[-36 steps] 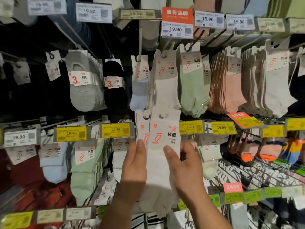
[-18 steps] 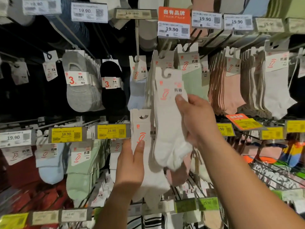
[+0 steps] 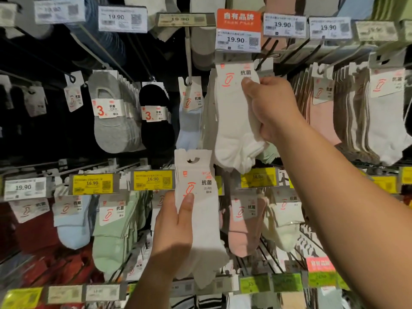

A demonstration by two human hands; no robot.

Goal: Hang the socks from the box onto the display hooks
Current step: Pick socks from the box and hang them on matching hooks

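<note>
White sock packs (image 3: pixel 234 121) fill both hands (image 3: pixel 272 108).

Dim overall, with deep black gaps behind the upper-left hooks, soft blur on the price tags (image 3: pixel 59 10) near the corners, wide-angle bending at the edges, sharpest around the centre.

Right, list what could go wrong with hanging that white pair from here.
1. The right hand lifts a white sock pair to the hook under the orange 19.90 tag; that tag hides the card's hole, so it may miss the hook.
2. White socks already crowd that hook, so neighbours could get knocked off.
3. The left hand pinches the spare white pairs by thumb only; that grip looks loose, and one could slip.
</note>
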